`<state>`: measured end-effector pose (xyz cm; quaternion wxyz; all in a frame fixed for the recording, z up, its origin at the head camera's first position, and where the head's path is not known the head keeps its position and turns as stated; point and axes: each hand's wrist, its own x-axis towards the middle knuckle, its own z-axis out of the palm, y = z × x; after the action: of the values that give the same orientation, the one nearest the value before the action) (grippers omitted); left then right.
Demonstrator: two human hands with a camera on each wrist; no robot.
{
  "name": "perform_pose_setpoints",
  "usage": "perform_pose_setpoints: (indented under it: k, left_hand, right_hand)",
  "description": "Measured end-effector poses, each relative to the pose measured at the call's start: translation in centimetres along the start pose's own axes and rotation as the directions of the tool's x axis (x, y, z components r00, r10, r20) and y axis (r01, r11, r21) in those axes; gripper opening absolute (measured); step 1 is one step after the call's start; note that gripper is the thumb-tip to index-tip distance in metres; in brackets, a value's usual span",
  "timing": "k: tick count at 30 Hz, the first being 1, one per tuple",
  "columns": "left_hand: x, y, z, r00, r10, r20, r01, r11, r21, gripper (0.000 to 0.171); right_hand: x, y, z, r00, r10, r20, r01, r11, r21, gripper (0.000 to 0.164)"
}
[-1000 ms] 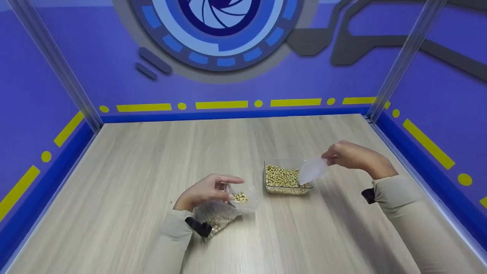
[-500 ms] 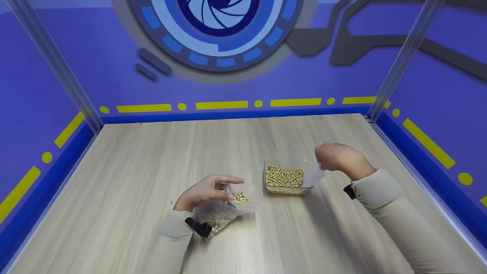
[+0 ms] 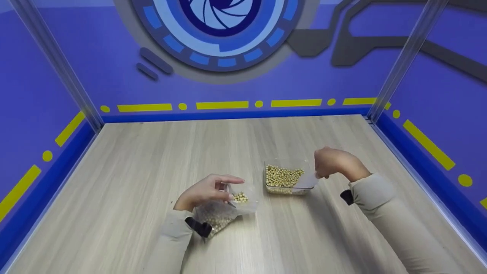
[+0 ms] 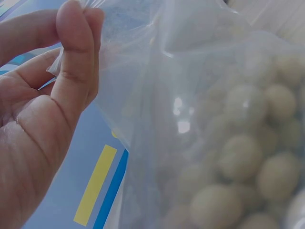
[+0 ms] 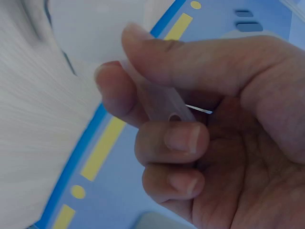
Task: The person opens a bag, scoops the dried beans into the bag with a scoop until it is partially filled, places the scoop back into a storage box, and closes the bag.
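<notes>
In the head view a clear rectangular container (image 3: 265, 179) stands on the table, part filled with yellowish soybeans (image 3: 282, 176). My right hand (image 3: 335, 163) grips the handle of a translucent white scoop (image 3: 306, 180). The scoop's blade slants down into the container's right end, among the beans. In the right wrist view, thumb and fingers curl round the handle (image 5: 162, 102). To the left, my left hand (image 3: 205, 192) pinches the mouth of a clear plastic bag (image 3: 251, 208) and keeps it spread. More soybeans (image 4: 240, 155) fill the bag, which lies on the table.
A pale wood-grain table (image 3: 159, 152) carries everything. Blue printed panels (image 3: 213, 91) enclose it at the back and both sides, joined by metal corner posts (image 3: 399, 57). The container is just right of the bag, with a narrow gap between them.
My right hand has moved left and turned over, knuckles up, bringing the scoop lower into the beans at the container's right end. The left hand and bag have stayed still.
</notes>
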<state>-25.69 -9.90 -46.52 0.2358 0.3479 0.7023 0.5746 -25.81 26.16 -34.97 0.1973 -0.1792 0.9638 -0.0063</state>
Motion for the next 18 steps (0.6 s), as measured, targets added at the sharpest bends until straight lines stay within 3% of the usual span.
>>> perform_pose_setpoints:
  k: [5, 10, 14, 18]
  left_hand:
    - [0.0, -0.2, 0.0, 1.0, 0.006, 0.009, -0.007, 1.0, 0.015, 0.05]
    - [0.0, -0.2, 0.0, 1.0, 0.012, 0.01, -0.013, 1.0, 0.027, 0.05]
    - [0.0, -0.2, 0.0, 1.0, 0.016, 0.011, -0.016, 0.999, 0.042, 0.05]
    - [0.1, -0.2, 0.0, 1.0, 0.022, 0.011, -0.022, 0.998, 0.062, 0.05]
  right_hand:
    - [0.4, 1.1, 1.0, 0.998, -0.053, -0.029, 0.056, 0.994, 0.099, 0.025]
    - [0.8, 1.9, 1.8, 1.0, -0.025, -0.016, 0.028, 0.98, 0.199, 0.011]
    - [1.2, 2.6, 2.7, 1.0, 0.017, -0.023, -0.01, 0.961, 0.276, 0.019]
    - [1.5, 3.0, 3.7, 0.995, 0.027, -0.101, 0.005, 0.952, 0.305, 0.021]
